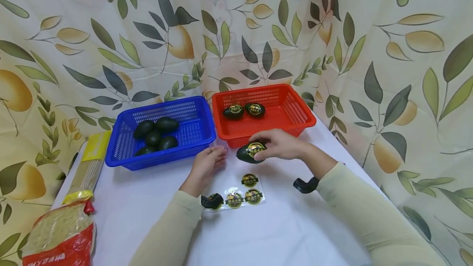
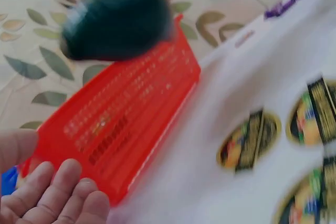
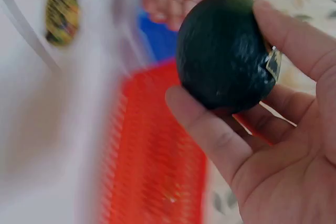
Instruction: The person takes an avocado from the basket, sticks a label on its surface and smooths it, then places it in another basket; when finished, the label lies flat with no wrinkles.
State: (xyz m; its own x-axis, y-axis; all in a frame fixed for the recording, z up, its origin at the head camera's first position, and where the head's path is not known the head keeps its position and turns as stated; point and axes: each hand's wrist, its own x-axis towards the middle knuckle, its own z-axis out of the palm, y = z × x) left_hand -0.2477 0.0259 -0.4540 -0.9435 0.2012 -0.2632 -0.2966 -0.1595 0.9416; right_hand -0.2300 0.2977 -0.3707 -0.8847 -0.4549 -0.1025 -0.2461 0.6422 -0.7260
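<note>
My right hand (image 1: 282, 145) grips a dark green avocado (image 1: 246, 155) in front of the red basket (image 1: 230, 141), thumb and fingers curled round it. A round black-and-gold sticker (image 1: 256, 148) is on the avocado's upper side. In the right wrist view the sticker's edge shows at the side of the avocado (image 3: 226, 51). My left hand (image 1: 210, 163) is beside it, fingers loosely bent and holding nothing. Below the hands lies a clear sheet of several stickers (image 1: 249, 180), its left part overlapped by a black wrist piece (image 1: 212, 201). Two stickered avocados (image 1: 255, 109) lie in the red basket.
A blue basket (image 1: 201, 104) with several avocados (image 1: 167, 124) stands left of the red one. At the table's left edge lie a yellow pack of noodles (image 1: 86, 163) and a red-and-clear food bag (image 1: 60, 233). A leaf-patterned curtain (image 1: 229, 65) hangs behind the white table (image 1: 303, 225).
</note>
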